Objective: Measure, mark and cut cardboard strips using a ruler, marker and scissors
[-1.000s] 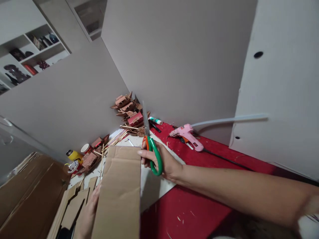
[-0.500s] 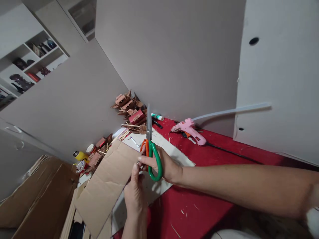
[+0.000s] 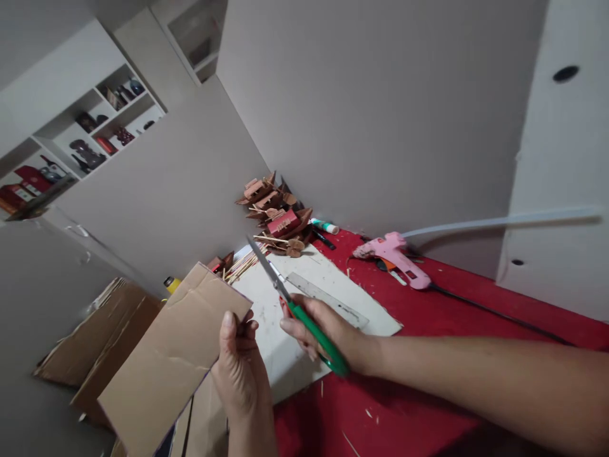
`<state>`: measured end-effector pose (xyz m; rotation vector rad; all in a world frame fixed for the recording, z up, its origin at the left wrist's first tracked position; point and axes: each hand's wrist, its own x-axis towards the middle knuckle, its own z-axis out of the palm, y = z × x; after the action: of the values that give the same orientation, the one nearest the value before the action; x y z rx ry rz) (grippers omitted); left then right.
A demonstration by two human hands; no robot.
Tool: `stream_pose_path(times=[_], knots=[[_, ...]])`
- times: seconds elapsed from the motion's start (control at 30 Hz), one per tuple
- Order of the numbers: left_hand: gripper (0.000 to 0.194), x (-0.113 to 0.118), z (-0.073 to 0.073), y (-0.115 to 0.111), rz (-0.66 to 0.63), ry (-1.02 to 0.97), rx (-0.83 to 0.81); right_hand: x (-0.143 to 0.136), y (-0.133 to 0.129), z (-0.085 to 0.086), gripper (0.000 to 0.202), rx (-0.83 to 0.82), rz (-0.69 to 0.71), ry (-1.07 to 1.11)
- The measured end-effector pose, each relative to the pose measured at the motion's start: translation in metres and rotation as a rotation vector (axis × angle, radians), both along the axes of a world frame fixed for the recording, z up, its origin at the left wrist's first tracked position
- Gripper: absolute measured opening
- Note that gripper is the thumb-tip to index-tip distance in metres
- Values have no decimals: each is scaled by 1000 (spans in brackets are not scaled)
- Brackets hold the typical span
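Observation:
My left hand (image 3: 240,368) grips the right end of a flat brown cardboard piece (image 3: 171,349), thumb on its face and fingers behind. The piece is tilted, with dark marks along its edges. To the right, my right hand (image 3: 328,330) is closed round scissors (image 3: 314,330) with a green and an orange handle. Their blades point up and left, look closed, and are apart from the cardboard. Below the hands lies a white board (image 3: 304,260) with a clear ruler (image 3: 328,298) and a pen on it.
A pink glue gun (image 3: 397,257) with a long glue stick lies on the red tabletop (image 3: 457,304). Small brown model boats (image 3: 280,216) stand by the wall, near a glue tube (image 3: 325,226) and thin sticks. Larger cardboard (image 3: 95,343) leans at the left.
My hands have moved apart. The scissors have swung from upright to pointing up-left, and the cardboard has shifted left. The camera view has turned left, showing more shelf.

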<state>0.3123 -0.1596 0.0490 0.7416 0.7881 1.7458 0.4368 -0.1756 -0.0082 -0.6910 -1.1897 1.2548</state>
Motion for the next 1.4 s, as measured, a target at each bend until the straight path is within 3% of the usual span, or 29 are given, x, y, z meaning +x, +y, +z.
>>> stream_pose_path(times=[0.23,0.4,0.5,0.87,1.4], knots=[[18,-23,2,1,106,-69,32,-6,-3,-12,59,272,68,-389],[27,-28,0,1,108,-64,48,-7,-1,-14,66,267,123,-456],[20,-28,-4,2,106,-54,40,-6,-2,-14,70,246,159,-497],[11,-27,-11,6,69,-3,9,-4,-5,-13,68,230,140,-509],[16,-25,-9,9,58,5,31,0,-5,-6,60,254,164,-483]])
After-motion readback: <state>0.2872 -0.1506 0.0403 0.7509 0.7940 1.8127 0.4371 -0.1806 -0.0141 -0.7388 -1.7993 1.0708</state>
